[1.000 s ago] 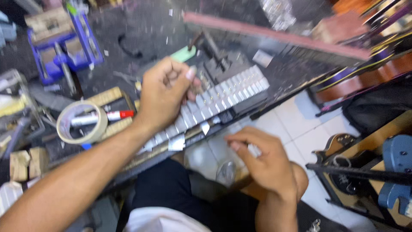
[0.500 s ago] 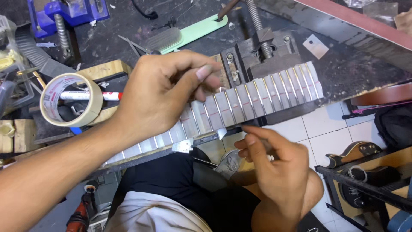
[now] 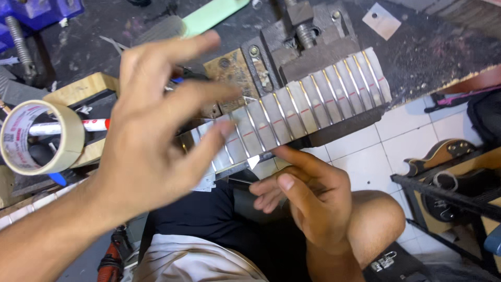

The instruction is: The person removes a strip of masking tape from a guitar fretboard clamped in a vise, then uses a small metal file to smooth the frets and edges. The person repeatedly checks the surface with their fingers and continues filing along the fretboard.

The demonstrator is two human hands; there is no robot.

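Left hand (image 3: 151,136) now lifted off the taped fretboard (image 3: 292,112), fingers spread; right hand (image 3: 308,203) loose-fingered at its near edge.

Your left hand (image 3: 151,141) is hovering raised with its forearm reaching in from the lower left, fingers spread and loosely extended, gripping nothing. Your right hand (image 3: 302,201) is sitting lower, fingers half-curled and pointing left, thumb stretched forward.

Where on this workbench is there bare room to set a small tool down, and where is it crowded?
Bare dark benchtop lies right of the vise, past the small pale card. The left is crowded: tape roll, wood blocks, marker. The left hand hangs over the taped fretboard.
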